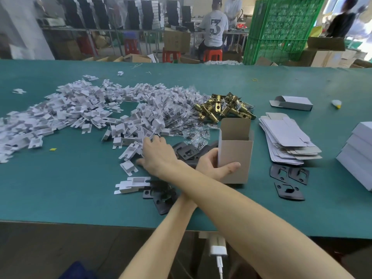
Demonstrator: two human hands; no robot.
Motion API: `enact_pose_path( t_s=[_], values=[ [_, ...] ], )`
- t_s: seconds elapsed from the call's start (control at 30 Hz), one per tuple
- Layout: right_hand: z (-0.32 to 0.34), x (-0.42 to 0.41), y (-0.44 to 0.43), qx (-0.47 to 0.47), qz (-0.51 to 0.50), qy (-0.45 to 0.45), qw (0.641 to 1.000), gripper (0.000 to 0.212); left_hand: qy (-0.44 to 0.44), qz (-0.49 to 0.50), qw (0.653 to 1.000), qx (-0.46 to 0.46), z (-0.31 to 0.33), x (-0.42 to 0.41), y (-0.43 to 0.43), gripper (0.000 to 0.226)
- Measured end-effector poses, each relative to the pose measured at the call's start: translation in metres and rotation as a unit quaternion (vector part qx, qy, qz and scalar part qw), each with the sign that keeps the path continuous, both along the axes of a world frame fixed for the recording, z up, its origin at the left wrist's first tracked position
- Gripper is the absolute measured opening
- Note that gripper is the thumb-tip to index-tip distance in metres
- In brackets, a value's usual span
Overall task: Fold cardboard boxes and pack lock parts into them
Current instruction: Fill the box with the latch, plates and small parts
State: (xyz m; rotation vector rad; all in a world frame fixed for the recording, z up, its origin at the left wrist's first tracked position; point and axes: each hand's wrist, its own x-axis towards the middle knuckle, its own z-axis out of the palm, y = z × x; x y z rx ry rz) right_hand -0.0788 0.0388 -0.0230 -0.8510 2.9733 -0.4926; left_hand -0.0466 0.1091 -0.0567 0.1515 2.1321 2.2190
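My forearms cross over the green table (60, 194). My left hand (215, 166) grips an upright, folded white cardboard box (235, 152) with its top flap open. My right hand (157, 154) reaches left over it, and its spread fingers touch white cardboard inserts (130, 152) at the edge of a big pile (80, 109). Brass latch bolts (223, 106) lie in a heap behind the box. Black strike plates (187, 152) lie under my hands, and more black strike plates (288, 178) lie to the right.
A stack of flat box blanks (285, 137) lies right of the held box, with one folded box (291, 102) behind it. Finished white boxes (360, 150) stack at the right edge. Small clear bags (181, 109) lie beside the brass parts. People work at benches beyond the table.
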Motion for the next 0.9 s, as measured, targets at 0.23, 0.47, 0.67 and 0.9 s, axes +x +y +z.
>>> enact_pose_path(
  t_s=[0.23, 0.47, 0.67, 0.9],
  values=[
    [0.015, -0.004, 0.022, -0.078, 0.025, -0.051, 0.995, 0.023, -0.038, -0.004, 0.999, 0.012, -0.006, 0.004, -0.002, 0.035],
    [0.075, 0.008, 0.075, -0.248, 0.072, -0.07, 0.964, 0.031, 0.004, 0.028, 0.999, 0.029, 0.002, 0.01, -0.003, 0.018],
    [0.131, -0.003, 0.141, -0.311, 0.025, 0.009, 0.95, 0.032, -0.053, 0.023, 0.984, 0.17, 0.005, 0.007, -0.003, 0.026],
    [0.117, -0.015, 0.19, -0.243, -0.044, 0.03, 0.968, 0.028, -0.055, 0.018, 0.98, 0.192, 0.007, 0.007, -0.004, 0.033]
  ],
)
